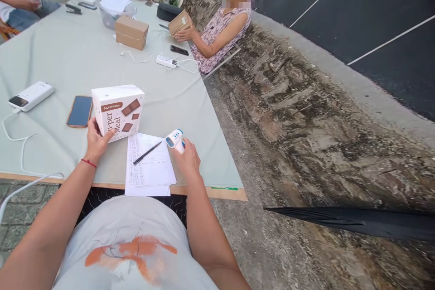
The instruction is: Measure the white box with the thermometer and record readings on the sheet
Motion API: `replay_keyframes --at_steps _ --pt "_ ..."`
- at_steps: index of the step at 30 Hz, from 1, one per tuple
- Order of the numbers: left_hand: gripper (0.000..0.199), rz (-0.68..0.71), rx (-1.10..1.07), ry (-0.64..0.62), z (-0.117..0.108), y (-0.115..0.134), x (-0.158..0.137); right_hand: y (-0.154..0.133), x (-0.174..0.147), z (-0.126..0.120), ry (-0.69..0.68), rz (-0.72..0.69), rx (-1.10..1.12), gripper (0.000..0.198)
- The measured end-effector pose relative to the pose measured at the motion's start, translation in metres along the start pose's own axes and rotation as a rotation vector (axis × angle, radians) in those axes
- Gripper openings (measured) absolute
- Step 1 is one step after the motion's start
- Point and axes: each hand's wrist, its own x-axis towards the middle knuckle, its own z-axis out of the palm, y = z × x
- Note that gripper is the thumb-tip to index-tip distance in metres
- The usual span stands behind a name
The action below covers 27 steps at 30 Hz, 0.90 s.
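My left hand (97, 138) is closed round the lower left edge of a white and brown food box (118, 111), which stands tilted near the front of the table. In my right hand (189, 156) is a white and blue infrared thermometer (175, 139), gripped by its handle. Between the two hands lie printed sheets (159, 170) with a black pen (147, 153) across them. A phone (79, 111) rests just left of the box.
A white power bank (31, 96) with a cable is at the left. Farther back are a cardboard box (132, 32), a power strip (166, 61), a dark phone (179, 50) and a plastic basket (115, 16). A person at the right holds another carton (179, 22); two more people sit beyond.
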Motion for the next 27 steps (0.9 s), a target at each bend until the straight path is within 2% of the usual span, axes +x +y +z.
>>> replay_keyframes --at_steps 5,13,15,17,20,24,27 --pt "0.085 0.038 0.038 0.101 -0.005 -0.006 0.004 0.017 0.007 0.001 0.002 0.065 -0.112 0.050" --pt "0.087 0.087 0.120 0.066 -0.004 -0.018 0.006 0.029 0.012 0.008 0.065 0.047 -0.171 0.041" --pt "0.084 0.089 0.151 0.066 -0.004 -0.021 0.007 0.032 0.012 0.012 0.126 0.014 -0.171 0.041" --pt "0.082 0.094 0.178 0.064 -0.005 -0.024 0.008 0.032 0.012 0.017 0.247 -0.087 -0.136 0.041" --pt "0.081 0.115 0.202 0.059 -0.006 -0.028 0.009 0.024 0.009 0.027 0.383 -0.341 -0.026 0.040" --pt "0.082 0.135 0.205 0.059 -0.007 -0.030 0.010 0.004 0.002 0.046 0.304 -0.634 0.082 0.040" --pt "0.085 0.130 0.210 0.047 -0.007 -0.028 0.010 -0.006 -0.004 0.063 0.185 -0.735 0.094 0.045"
